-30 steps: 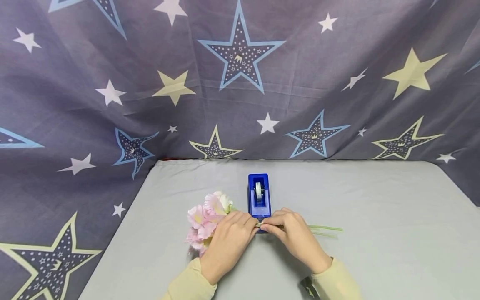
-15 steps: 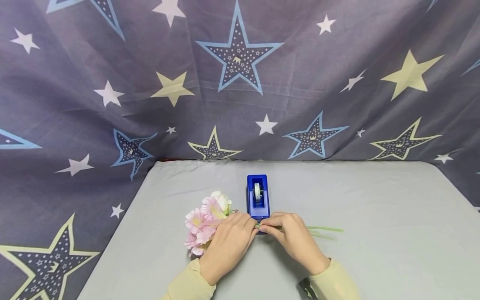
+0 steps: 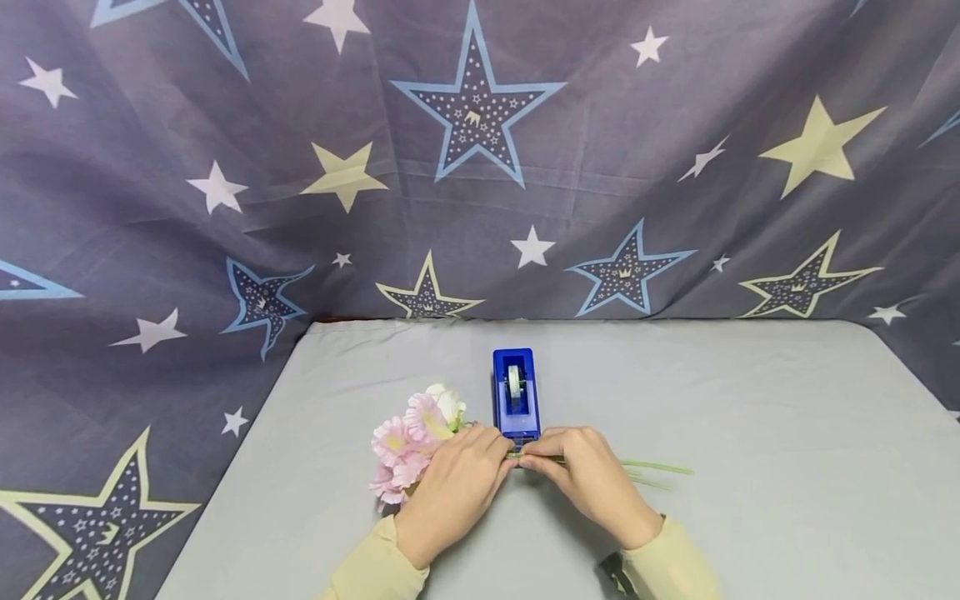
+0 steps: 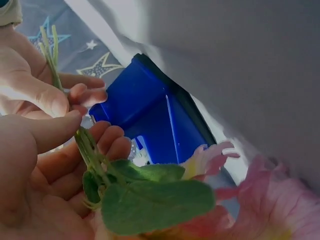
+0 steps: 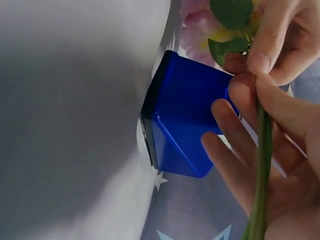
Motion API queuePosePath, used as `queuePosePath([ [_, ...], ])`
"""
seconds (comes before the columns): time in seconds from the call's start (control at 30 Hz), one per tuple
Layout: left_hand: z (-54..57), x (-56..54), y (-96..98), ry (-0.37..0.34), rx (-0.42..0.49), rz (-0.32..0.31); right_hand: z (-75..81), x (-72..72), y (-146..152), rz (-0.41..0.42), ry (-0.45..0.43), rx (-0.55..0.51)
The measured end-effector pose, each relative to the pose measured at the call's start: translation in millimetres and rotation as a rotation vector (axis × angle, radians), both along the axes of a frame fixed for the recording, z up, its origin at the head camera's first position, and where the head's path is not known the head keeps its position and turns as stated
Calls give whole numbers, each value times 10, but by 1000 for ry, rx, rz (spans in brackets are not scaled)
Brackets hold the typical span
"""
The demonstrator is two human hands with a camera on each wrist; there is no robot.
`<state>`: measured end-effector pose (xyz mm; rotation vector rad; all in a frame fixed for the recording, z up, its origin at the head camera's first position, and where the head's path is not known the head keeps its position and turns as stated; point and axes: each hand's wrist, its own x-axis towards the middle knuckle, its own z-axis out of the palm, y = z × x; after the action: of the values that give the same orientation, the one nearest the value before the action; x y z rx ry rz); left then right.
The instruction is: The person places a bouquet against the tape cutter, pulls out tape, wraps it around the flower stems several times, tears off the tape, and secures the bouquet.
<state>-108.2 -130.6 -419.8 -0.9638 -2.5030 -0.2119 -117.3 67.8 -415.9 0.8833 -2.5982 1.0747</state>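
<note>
A bunch of artificial flowers (image 3: pixel 408 442), pink with a white one, lies across my two hands in the head view. My left hand (image 3: pixel 450 487) pinches its green stems (image 4: pixel 86 147) below the leaves (image 4: pixel 157 205). Close beside it, my right hand (image 3: pixel 592 479) pinches the same stems (image 5: pixel 263 165) between thumb and index finger, the fingertips of both hands nearly touching. The stem ends (image 3: pixel 663 468) stick out to the right past the right hand. Just beyond the fingertips stands a blue tape dispenser (image 3: pixel 516 423) with a roll of tape (image 3: pixel 514 382); its front end is partly hidden by the hands.
A pale grey cloth covers the table (image 3: pixel 750 417). Behind and to the left hangs a dark curtain (image 3: pixel 570 142) printed with stars. Some dark object (image 3: pixel 617 575) shows at the right sleeve.
Both hands keep their hold at the same spot. The stem ends have tilted slightly downward on the right, and the fingertips have shifted a little toward me.
</note>
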Motion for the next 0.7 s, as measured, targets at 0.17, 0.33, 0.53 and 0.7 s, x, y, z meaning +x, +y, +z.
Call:
queuePosePath([
  [0.17, 10, 4, -8, -33, 3, -1, 15, 5, 12, 13, 8, 20],
  [0.33, 34, 7, 3, -30, -35, 12, 25, -2, 19, 14, -15, 5],
  [0.53, 50, 21, -14, -48, -25, 2, 4, 4, 6, -5, 5, 5],
  [0.7, 45, 17, -25, -50, -42, -5, -8, 20, -11, -20, 17, 13],
])
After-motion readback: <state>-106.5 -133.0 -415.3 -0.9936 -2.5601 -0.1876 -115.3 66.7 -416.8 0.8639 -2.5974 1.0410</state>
